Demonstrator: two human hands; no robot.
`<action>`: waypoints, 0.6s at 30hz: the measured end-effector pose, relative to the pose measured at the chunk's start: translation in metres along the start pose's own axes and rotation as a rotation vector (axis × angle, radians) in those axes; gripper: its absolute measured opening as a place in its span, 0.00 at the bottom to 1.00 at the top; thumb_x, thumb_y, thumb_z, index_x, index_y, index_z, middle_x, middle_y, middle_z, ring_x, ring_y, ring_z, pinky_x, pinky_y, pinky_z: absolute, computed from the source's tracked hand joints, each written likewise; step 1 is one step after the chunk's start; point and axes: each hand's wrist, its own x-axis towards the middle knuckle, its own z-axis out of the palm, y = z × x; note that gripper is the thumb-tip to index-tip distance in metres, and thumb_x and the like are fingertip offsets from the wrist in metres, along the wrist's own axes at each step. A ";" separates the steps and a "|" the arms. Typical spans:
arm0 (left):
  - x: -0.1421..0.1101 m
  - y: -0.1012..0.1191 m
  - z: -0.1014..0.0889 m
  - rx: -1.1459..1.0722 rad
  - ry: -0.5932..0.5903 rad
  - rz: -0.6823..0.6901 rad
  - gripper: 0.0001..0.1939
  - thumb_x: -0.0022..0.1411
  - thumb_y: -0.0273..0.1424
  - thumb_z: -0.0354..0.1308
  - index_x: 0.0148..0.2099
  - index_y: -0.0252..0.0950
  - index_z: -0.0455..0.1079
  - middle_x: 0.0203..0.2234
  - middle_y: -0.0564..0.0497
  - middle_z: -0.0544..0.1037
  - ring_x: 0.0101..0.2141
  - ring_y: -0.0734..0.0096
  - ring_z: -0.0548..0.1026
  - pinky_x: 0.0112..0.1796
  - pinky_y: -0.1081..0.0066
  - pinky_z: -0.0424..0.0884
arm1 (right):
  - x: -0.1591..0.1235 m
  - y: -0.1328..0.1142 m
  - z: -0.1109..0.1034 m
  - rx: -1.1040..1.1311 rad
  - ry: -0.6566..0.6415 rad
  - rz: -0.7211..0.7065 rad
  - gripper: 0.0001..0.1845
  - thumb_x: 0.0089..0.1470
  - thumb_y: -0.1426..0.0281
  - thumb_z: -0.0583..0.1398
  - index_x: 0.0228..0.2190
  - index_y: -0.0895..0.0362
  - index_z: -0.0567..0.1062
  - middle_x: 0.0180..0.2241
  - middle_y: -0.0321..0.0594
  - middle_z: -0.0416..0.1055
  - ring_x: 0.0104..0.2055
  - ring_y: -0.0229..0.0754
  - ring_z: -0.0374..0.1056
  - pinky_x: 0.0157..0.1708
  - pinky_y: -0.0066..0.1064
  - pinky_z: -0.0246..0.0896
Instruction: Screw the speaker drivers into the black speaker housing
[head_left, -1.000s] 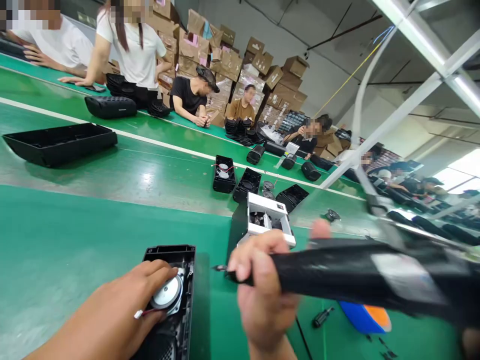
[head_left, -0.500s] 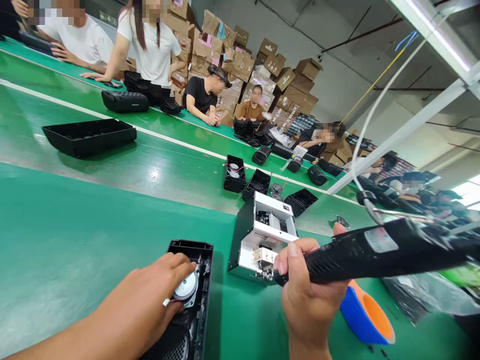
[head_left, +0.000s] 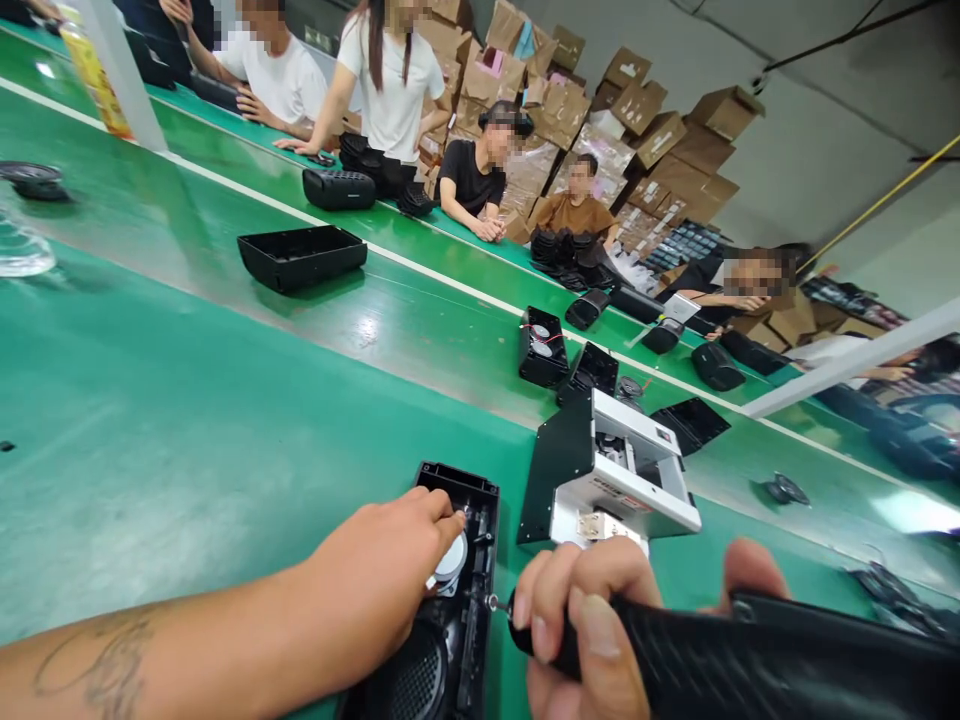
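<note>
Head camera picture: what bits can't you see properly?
All head view:
Round silver speaker: partly covered by the bare left hand.
Rectangular black plastic housing: near end cut by the bottom edge.
Long black handheld screwdriver: back end cut by the right edge.
Its metal tip: too small to tell whether it carries a screw.

Toward the near edge of the bench [head_left: 225, 420], itself out of frame, the housing [head_left: 463, 640] and the driver [head_left: 750, 655] are cut off, the left hand [head_left: 397, 565] hides part of the speaker [head_left: 453, 560], and whether the bit [head_left: 496, 604] touches the housing's right edge seems too small to tell.
</note>
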 end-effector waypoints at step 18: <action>0.001 0.005 -0.014 -0.035 -0.125 -0.087 0.31 0.71 0.18 0.70 0.73 0.39 0.80 0.62 0.42 0.85 0.62 0.42 0.85 0.62 0.47 0.85 | -0.009 0.045 -0.005 -0.013 -0.150 -0.120 0.37 0.79 0.71 0.65 0.77 0.40 0.56 0.31 0.23 0.69 0.21 0.38 0.66 0.24 0.32 0.66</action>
